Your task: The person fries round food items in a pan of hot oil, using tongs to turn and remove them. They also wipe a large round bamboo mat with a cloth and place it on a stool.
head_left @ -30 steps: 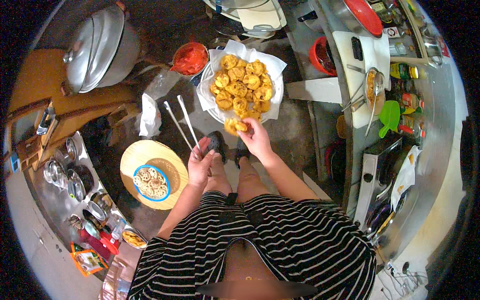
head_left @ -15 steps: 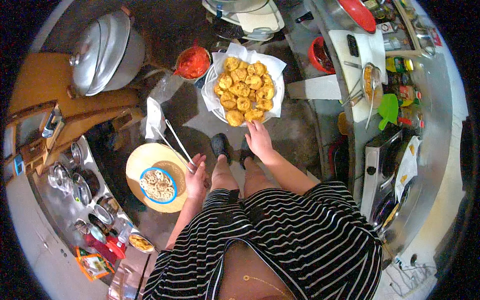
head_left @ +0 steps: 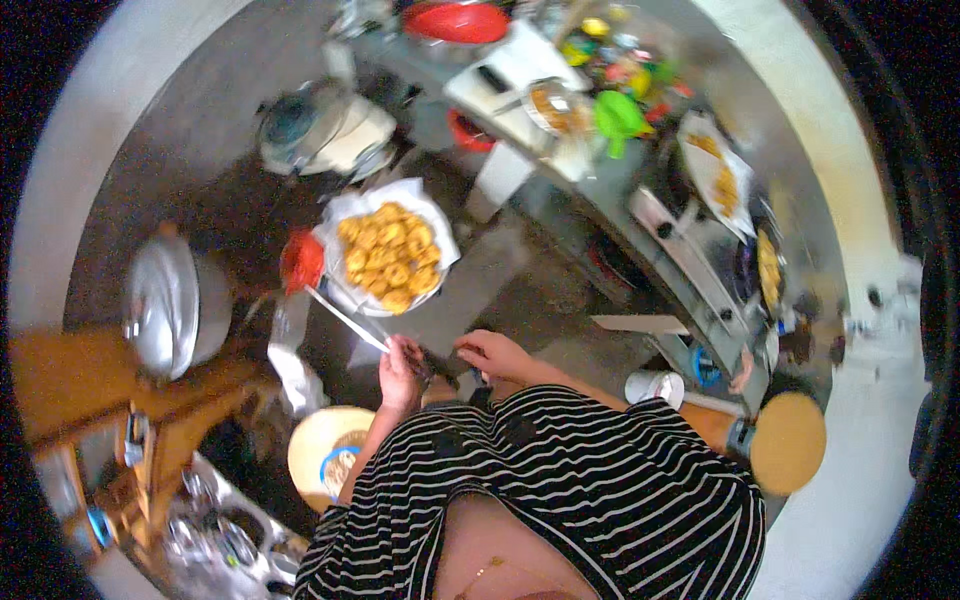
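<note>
White tongs are held by their handle end in my left hand, their far end reaching toward a red plastic-lined container. My right hand is in front of my body, blurred, with loosely bent fingers and nothing visible in them. Beyond both hands stands a round bowl lined with white paper, heaped with golden fried pieces. Neither hand touches the bowl. By my left forearm is a round wooden stool carrying a blue-rimmed dish of pale lacy pieces, partly hidden by the arm.
A large lidded metal pot stands at left. On the right, a counter holds a white board, a green plastic item, a stove and a paper-lined pan. Another round stool and a white bucket are at lower right.
My view has turned to the right. My right hand has come away from the fried pieces, back toward my body. The tongs stay in my left hand.
</note>
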